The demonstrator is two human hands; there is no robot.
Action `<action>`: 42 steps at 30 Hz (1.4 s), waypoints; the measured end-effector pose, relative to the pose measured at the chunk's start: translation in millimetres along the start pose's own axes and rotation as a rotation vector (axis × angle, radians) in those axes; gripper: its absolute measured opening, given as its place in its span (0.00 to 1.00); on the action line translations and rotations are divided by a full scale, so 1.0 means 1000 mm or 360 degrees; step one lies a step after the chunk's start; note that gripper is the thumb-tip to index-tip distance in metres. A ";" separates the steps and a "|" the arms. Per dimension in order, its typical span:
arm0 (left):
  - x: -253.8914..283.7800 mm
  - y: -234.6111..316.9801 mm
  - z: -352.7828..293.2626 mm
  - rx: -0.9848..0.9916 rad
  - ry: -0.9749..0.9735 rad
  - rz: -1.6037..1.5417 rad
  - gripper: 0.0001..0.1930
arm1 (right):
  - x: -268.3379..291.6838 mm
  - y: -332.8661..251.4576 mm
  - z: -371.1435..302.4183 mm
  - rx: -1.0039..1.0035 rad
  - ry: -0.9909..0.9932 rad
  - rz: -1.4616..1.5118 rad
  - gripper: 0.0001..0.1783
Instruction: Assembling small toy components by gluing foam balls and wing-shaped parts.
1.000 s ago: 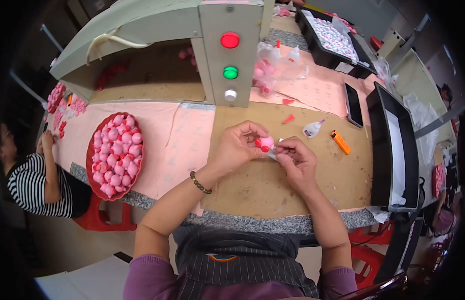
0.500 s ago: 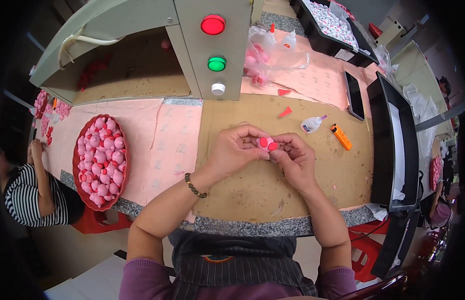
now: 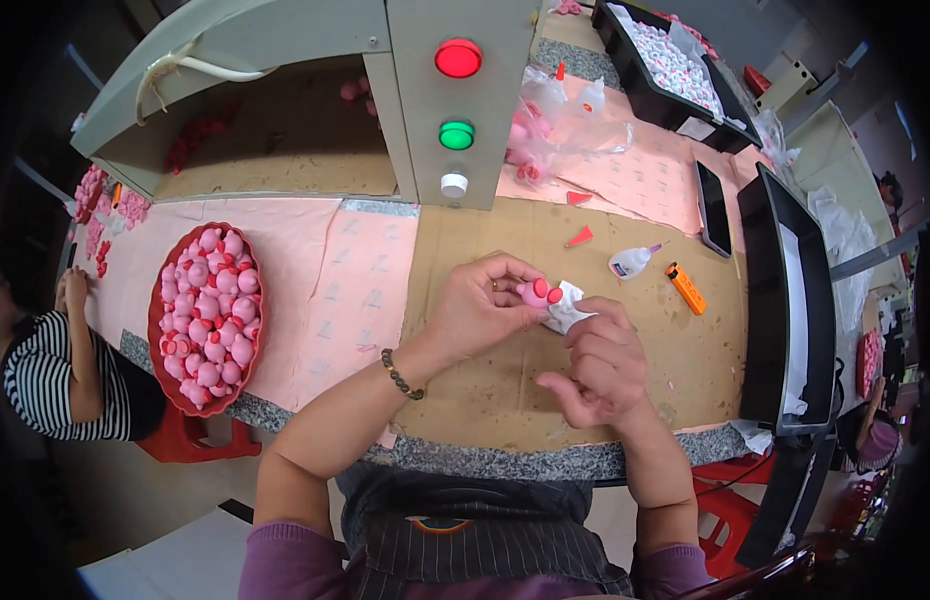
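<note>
A small pink toy figure (image 3: 536, 291) with red round ends is pinched between the thumb and fingers of my left hand (image 3: 482, 308), above the brown work surface. A crumpled white tissue (image 3: 568, 309) sits against the toy's right side. It runs under the curled fingers of my right hand (image 3: 607, 362), which appear to hold it; the thumb stands apart, lower down. Nearest to the right hand on the surface are a small white glue bottle (image 3: 629, 263) with a purple tip and an orange utility knife (image 3: 686, 288). Two red pieces lie farther back, one of them a pointed cap (image 3: 580, 237).
A red scalloped basket (image 3: 258, 352) full of pink toys stands on the left. Behind is a grey machine (image 3: 415, 100) with red and green buttons. A black tray (image 3: 760, 360) and a phone (image 3: 714, 208) lie right. A person in a striped shirt (image 3: 55, 365) sits far left.
My right hand has moved off the toy, down and right, its thumb now spread. The white tissue has come into clear view. My left hand still holds the toy, turned sideways. The view has shifted slightly.
</note>
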State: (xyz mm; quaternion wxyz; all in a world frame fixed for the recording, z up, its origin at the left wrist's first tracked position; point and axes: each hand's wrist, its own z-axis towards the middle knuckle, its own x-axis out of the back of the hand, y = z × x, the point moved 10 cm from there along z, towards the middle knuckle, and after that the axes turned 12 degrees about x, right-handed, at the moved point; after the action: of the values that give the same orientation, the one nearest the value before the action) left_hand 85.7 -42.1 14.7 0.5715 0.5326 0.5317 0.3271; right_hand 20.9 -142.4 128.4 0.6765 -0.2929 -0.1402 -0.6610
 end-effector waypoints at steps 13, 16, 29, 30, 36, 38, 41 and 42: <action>0.009 0.004 0.009 -0.0194 0.0105 0.0075 0.14 | -0.026 0.026 -0.012 -0.0035 -0.0114 0.0113 0.20; 0.004 0.020 0.008 -0.0342 0.0078 0.0203 0.16 | -0.024 0.028 -0.007 -0.0052 -0.0115 0.0094 0.20; 0.009 -0.008 -0.013 -0.0062 0.0090 -0.0202 0.16 | -0.007 0.016 -0.021 -0.0091 0.0053 -0.0071 0.17; 0.012 -0.008 -0.007 -0.0024 0.0105 -0.0215 0.16 | -0.007 0.021 -0.021 -0.0139 0.0064 -0.0081 0.16; -0.005 0.008 0.004 0.0052 -0.0186 -0.0352 0.19 | -0.003 0.046 -0.014 -0.0529 0.0148 0.0016 0.16; -0.006 0.005 0.008 0.0130 -0.0187 -0.0416 0.19 | -0.009 0.060 -0.024 -0.0670 0.0190 0.0160 0.18; -0.002 -0.005 0.005 0.0152 -0.0197 -0.0462 0.19 | -0.019 0.061 -0.031 -0.0644 0.0107 0.0175 0.17; 0.000 -0.005 0.005 0.0122 -0.0188 -0.0455 0.19 | -0.020 0.060 -0.031 -0.0647 0.0119 0.0191 0.17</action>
State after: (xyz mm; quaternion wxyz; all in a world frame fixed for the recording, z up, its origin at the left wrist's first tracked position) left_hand 89.5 -44.0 9.4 0.6219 0.4912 0.5795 0.1900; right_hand 71.7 -146.8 79.5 0.6463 -0.4064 0.0390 -0.6447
